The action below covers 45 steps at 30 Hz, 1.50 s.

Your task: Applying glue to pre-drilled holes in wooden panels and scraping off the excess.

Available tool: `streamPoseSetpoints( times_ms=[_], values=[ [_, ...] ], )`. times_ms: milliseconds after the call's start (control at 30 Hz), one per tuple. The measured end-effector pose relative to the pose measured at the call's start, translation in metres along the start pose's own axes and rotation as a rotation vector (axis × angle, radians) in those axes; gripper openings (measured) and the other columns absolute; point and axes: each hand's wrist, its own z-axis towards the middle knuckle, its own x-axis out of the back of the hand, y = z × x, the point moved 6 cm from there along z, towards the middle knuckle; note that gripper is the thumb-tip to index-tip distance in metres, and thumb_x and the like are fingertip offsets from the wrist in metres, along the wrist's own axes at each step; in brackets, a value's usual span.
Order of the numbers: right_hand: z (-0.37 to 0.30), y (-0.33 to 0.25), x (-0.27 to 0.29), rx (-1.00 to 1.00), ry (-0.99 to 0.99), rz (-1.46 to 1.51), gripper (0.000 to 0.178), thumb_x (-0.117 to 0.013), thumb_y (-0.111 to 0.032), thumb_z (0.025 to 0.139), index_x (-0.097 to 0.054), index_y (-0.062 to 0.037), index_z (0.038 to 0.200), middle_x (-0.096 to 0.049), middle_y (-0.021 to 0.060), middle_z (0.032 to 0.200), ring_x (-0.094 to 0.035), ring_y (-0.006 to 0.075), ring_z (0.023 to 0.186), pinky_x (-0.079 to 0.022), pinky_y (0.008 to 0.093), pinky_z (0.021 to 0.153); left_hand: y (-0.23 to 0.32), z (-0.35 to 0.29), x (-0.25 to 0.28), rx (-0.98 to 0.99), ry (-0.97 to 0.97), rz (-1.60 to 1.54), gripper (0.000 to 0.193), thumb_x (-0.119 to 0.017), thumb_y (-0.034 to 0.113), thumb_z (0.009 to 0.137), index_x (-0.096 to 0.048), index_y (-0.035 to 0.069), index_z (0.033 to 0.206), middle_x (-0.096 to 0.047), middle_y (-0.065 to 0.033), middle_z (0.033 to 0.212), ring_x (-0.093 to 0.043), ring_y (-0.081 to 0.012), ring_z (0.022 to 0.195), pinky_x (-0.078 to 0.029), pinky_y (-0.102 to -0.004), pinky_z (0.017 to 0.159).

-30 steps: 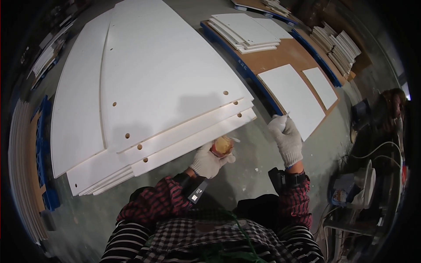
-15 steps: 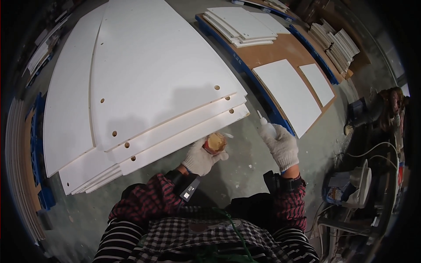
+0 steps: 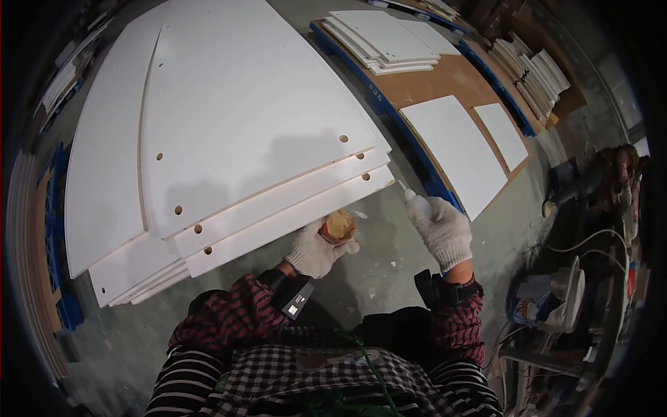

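Note:
My left hand (image 3: 310,251), in a white knit glove, is closed around a small red tub (image 3: 340,226) of tan paste, just off the near edge of the stacked panels. A pale, thin piece sticks out at the tub's right side; I cannot make out what it is. My gloved right hand (image 3: 445,235) grips a white squeeze bottle (image 3: 408,194), most of it hidden by the glove. Its narrow nozzle points up and left, close to the right corner of the large white panels (image 3: 257,83). Those lie stepped on one another, with round holes near their edges.
To the right, a blue pallet (image 3: 445,192) carries a brown board (image 3: 417,87) with white panels (image 3: 455,149) on it. A person's leg and shoe (image 3: 556,198) show at the far right, above a stand with a bucket (image 3: 531,306) and cables. Another blue pallet (image 3: 66,306) stands at left.
My right hand has shifted slightly left with the squeeze bottle, bringing its nozzle nearer the panels' corner. The left hand still holds the tub in nearly the same place.

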Motion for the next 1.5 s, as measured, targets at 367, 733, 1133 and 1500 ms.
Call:
streamPoseSetpoints(
  times_ms=[367, 733, 1133, 1500],
  values=[
    [0.003, -0.020, 0.011, 0.060, -0.011, -0.121, 0.040, -0.062, -0.048, 0.084, -0.069, -0.0084, 0.088, -0.065, 0.0147, 0.082, -0.064, 0.0329, 0.079, -0.052, 0.0385, 0.070, -0.001, 0.002, 0.008, -0.005, 0.061, -0.003, 0.045, -0.051, 0.045, 0.095, -0.050, 0.008, 0.120, -0.055, -0.0091, 0.110, -0.059, -0.0242, 0.091, -0.055, -0.0399, 0.080],
    [0.009, -0.025, 0.013, 0.191, 0.011, -0.207, 0.039, -0.064, -0.046, 0.083, -0.066, -0.0072, 0.077, -0.063, 0.0135, 0.074, -0.063, 0.0331, 0.071, -0.051, 0.0389, 0.063, -0.003, 0.005, 0.004, -0.008, 0.042, -0.037, 0.043, -0.052, 0.040, 0.095, -0.050, 0.008, 0.123, -0.056, -0.0116, 0.115, -0.059, -0.0264, 0.098, -0.056, -0.0453, 0.074],
    [0.019, -0.023, 0.008, 0.174, -0.097, -0.237, 0.039, -0.064, -0.043, 0.086, -0.069, -0.0059, 0.097, -0.066, 0.0093, 0.067, -0.065, 0.0172, 0.050, -0.054, 0.0287, 0.053, -0.002, 0.003, 0.002, -0.025, -0.013, -0.020, 0.046, -0.050, 0.041, 0.096, -0.046, 0.004, 0.124, -0.053, -0.0145, 0.116, -0.059, -0.0302, 0.095, -0.054, -0.0483, 0.081],
    [0.020, -0.021, 0.008, 0.182, -0.105, -0.240, 0.038, -0.062, -0.044, 0.085, -0.067, -0.0064, 0.090, -0.066, 0.0115, 0.072, -0.065, 0.0251, 0.063, -0.052, 0.0344, 0.058, -0.004, 0.005, 0.003, -0.014, -0.028, -0.021, 0.048, -0.051, 0.042, 0.096, -0.045, 0.004, 0.124, -0.054, -0.0154, 0.115, -0.059, -0.0307, 0.097, -0.054, -0.0473, 0.082]
  ],
)
